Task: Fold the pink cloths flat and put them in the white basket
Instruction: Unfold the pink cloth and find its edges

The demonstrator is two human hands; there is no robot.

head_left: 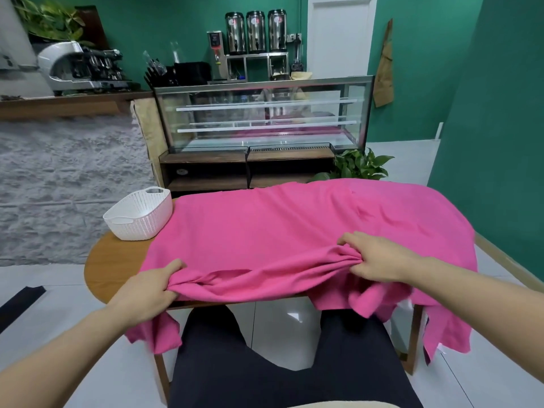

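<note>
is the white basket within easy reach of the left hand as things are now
Probably yes: the white basket stands uncovered at the table's far left, nothing between, but the left hand grips the pink cloth.

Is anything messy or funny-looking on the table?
Yes. The pink cloth isn't flat: its near edge is bunched where the left hand and right hand grip it, and its corners droop off the table. The basket sits upright, and no cloth shows in it.
</note>
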